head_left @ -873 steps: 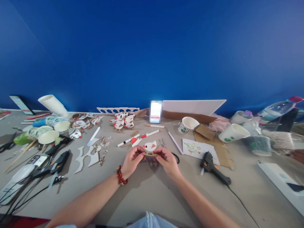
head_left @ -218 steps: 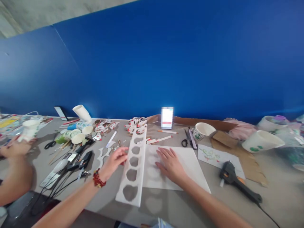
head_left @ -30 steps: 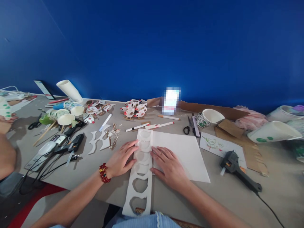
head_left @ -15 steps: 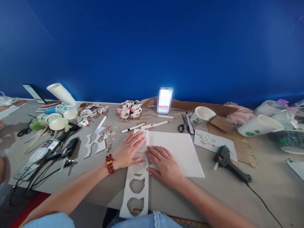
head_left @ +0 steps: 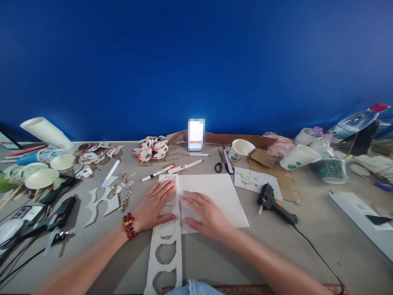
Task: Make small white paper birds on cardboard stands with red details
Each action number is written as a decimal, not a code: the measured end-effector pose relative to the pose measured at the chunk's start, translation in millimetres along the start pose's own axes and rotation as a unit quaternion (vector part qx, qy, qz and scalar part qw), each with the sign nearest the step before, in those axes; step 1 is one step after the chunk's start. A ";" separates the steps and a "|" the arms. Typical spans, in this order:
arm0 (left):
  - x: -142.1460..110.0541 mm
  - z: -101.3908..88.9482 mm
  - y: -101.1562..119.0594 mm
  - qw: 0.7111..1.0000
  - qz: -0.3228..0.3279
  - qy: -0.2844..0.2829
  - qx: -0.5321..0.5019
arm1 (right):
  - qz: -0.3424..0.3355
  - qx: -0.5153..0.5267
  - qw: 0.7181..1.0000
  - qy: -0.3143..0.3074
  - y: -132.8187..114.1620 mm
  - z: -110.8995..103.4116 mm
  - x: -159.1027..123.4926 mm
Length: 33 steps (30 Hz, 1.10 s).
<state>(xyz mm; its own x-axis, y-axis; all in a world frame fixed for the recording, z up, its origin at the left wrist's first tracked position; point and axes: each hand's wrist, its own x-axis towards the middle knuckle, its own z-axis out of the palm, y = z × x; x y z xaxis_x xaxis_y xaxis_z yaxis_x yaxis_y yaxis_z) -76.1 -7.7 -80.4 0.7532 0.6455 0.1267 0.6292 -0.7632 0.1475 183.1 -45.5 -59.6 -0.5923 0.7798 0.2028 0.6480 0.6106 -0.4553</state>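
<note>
My left hand [head_left: 155,207] lies flat with spread fingers on a white paper strip [head_left: 179,258] that has a row of rounded holes cut out of it. Red beads circle that wrist. A blank white sheet [head_left: 229,200] borders the strip on the right, and my right hand [head_left: 207,213] is over it, fingers stretched out and slightly blurred. The strip's lower end reaches past the table's front edge. Just beyond the sheet lie a black-and-white marker [head_left: 156,173] and a red-and-white marker [head_left: 192,164].
White bird figures [head_left: 145,153] stand in a cluster at the back. Paper scraps [head_left: 110,200] lie left of my hand. A black glue gun [head_left: 272,203] with its cable, scissors [head_left: 218,166] and a patterned cup [head_left: 241,149] are on the right. Another glue gun [head_left: 63,213] lies left.
The view has turned to the right, so everything sits further left and more clutter shows at right. My right hand has shifted slightly on the sheet; my left hand stays on the strip.
</note>
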 end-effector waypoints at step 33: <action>1.6 -1.3 0.2 1.000 -0.014 -0.009 -0.014 | 0.278 -0.133 0.943 0.127 83.0 -103.5 17.2</action>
<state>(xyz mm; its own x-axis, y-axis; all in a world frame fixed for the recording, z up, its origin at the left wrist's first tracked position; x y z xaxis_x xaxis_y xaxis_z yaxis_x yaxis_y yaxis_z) -75.1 -6.8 -78.9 0.7391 0.6656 0.1036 0.6448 -0.7435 0.1773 276.2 33.0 -4.2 -0.0125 0.9769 0.2134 0.9414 0.0835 -0.3268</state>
